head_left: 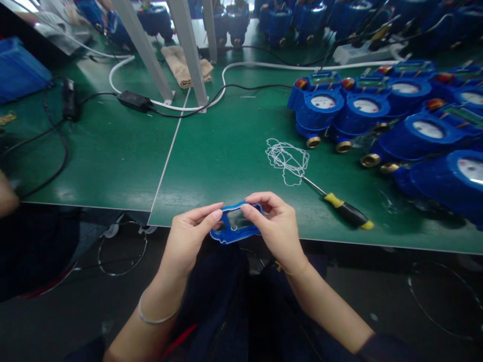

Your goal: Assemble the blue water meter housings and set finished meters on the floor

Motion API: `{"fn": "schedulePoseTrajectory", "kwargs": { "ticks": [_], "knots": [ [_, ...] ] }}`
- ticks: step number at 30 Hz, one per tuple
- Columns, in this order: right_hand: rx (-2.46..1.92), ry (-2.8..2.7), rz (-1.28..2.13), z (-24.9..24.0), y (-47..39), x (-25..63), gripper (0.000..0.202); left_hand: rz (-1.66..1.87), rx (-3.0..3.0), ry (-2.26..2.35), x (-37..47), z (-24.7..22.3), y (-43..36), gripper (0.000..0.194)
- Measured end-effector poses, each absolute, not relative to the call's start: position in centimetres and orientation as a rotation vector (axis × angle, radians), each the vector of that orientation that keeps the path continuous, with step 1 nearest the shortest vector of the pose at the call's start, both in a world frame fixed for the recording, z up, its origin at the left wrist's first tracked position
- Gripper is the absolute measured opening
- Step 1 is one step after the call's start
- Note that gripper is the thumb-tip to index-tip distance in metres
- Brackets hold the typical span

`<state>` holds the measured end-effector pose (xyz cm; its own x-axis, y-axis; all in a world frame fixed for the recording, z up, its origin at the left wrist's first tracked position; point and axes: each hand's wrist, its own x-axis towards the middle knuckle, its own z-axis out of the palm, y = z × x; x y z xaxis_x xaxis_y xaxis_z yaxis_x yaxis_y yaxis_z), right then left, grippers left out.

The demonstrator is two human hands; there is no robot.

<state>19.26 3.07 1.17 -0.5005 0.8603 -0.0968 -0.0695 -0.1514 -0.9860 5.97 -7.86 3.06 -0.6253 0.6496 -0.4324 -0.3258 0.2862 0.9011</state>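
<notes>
And here's the blue frame, held up right at the bench's near edge, its window facing up toward the wearer, a thin pale line running along its upper rim! The left hand has it by the upper left corner, thumb and forefinger pinched narrow on the rim. Over on the other end, the right hand holds the upper right part, thumb pressed to the top rim, fingers curled behind. A pale bracelet rings the left wrist.

Out onto the green bench, a short way in from that near edge and to the right, lies a loose tangle of thin white loops. The screwdriver points its tip right at the tangle's lower side, its black-and-yellow handle slanting down toward the near edge.

Farther right, blue meters crowd the bench's right side, round pale dials up, brass ends showing! Toward the far edge, a folded tan cloth sits by the grey posts, a white cable looping past their feet, a small black box beside it. Far left, there's a blue bin, and another person's arm just enters at the near edge.
</notes>
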Motion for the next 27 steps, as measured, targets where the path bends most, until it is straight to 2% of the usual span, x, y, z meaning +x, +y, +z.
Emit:
{"fn": "schedulePoseTrajectory", "kwargs": {
  "ticks": [4, 8, 19, 27],
  "knots": [
    [-0.996, -1.33, 1.852, 0.9, 2.3, 18.7, 0.023, 1.509, 0.389, 1.812, 6.3, 3.1, -7.8, 0.029],
    [-1.029, -1.377, 1.797, 0.7, 1.7, 18.7, 0.023, 1.551, 0.441, 1.828, 6.5, 3.2, -7.6, 0.023],
    [-0.934, -1.249, 1.897, 1.2, 1.9, 18.9, 0.021, 1.543, 0.349, 1.682, 6.5, 3.0, -7.5, 0.03],
    [-0.899, -1.301, 1.926, 1.7, 1.3, 18.9, 0.026, 1.618, 0.355, 1.728, 7.5, 3.1, -6.9, 0.023]
  ]
}}
